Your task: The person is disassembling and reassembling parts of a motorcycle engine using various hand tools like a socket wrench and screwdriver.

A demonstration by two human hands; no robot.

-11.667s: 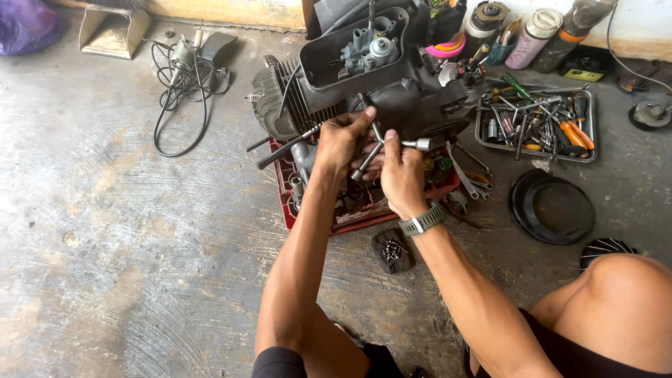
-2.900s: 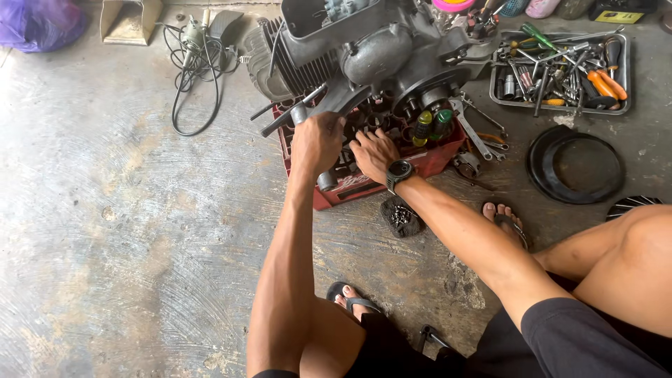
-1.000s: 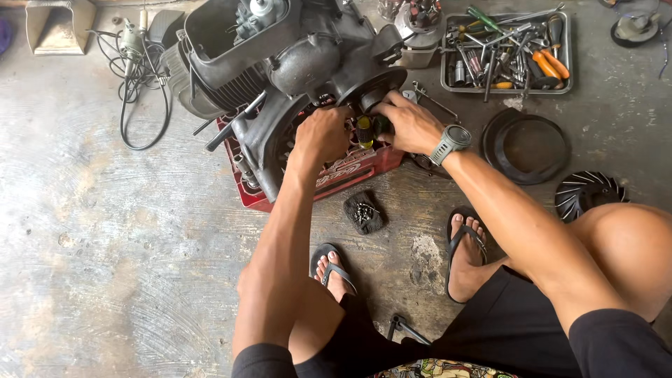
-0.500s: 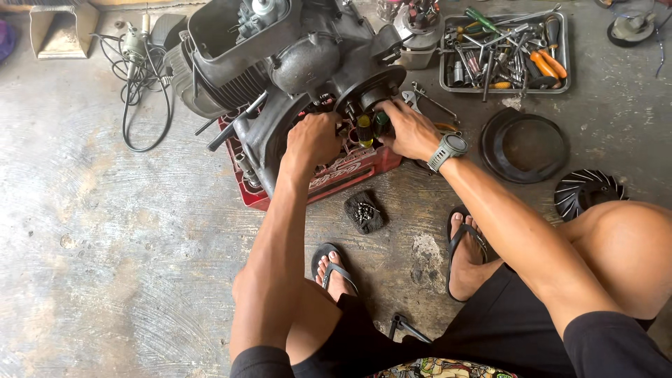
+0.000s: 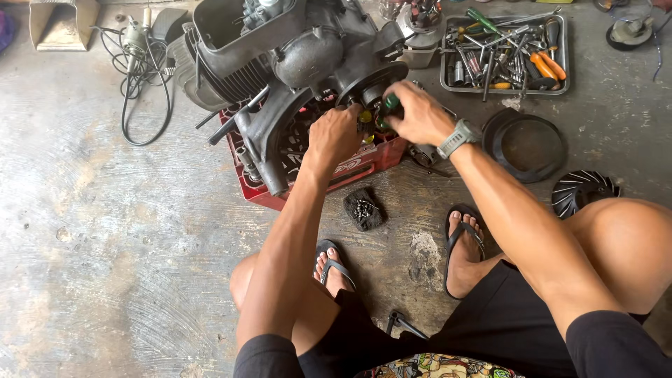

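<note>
The grey engine (image 5: 294,63) rests on a red plastic crate (image 5: 364,162) on the concrete floor. Against the engine's front opening, the left hand (image 5: 334,133) curls closed, its grip hidden. The right hand (image 5: 420,112) pinches a green-handled tool (image 5: 389,103) there. The tool tray (image 5: 505,50) lies right of the engine.

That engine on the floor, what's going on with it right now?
A person squats over a grey engine that rests on a red crate. Both hands work at its round opening: the left hand presses beside it, and the right hand grips a green-handled tool pointed into it. A tray of tools sits behind, a black round cover and a finned fan lie to the right, and a small black pad with screws is near the feet.
</note>
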